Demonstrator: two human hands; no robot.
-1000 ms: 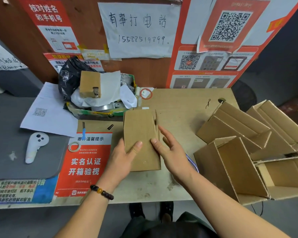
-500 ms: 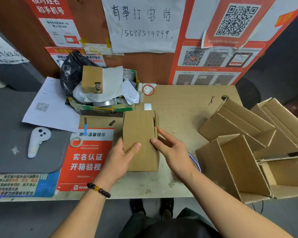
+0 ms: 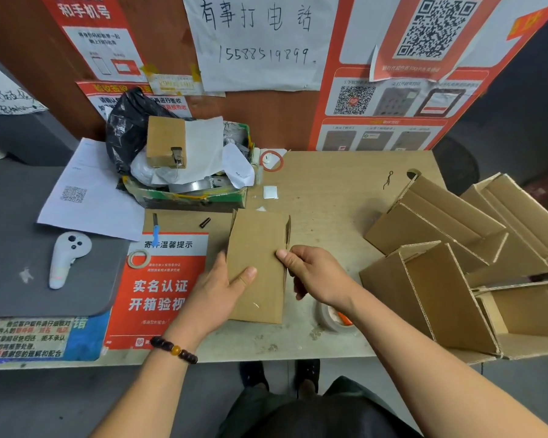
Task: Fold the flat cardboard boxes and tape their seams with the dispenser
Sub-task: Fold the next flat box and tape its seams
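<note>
A small brown cardboard box (image 3: 260, 248), partly folded up, stands on the wooden table (image 3: 336, 191) in front of me. My left hand (image 3: 215, 292) holds its left side, thumb across the top face. My right hand (image 3: 314, 273) grips its right edge, thumb on top and fingers curled down the side. A clear tape roll (image 3: 334, 317) with an orange part lies on the table under my right wrist, partly hidden by it.
Several folded open boxes (image 3: 456, 254) are piled at the right table edge. A cluttered green tray (image 3: 187, 184) with a black bag sits behind. A white controller (image 3: 65, 257), papers, a blue cutter (image 3: 155, 230) and a small tape ring (image 3: 138, 258) lie to the left.
My right hand's fingers have curled down around the box's right edge, and the tape roll under my wrist has come into view. The left hand keeps its hold.
</note>
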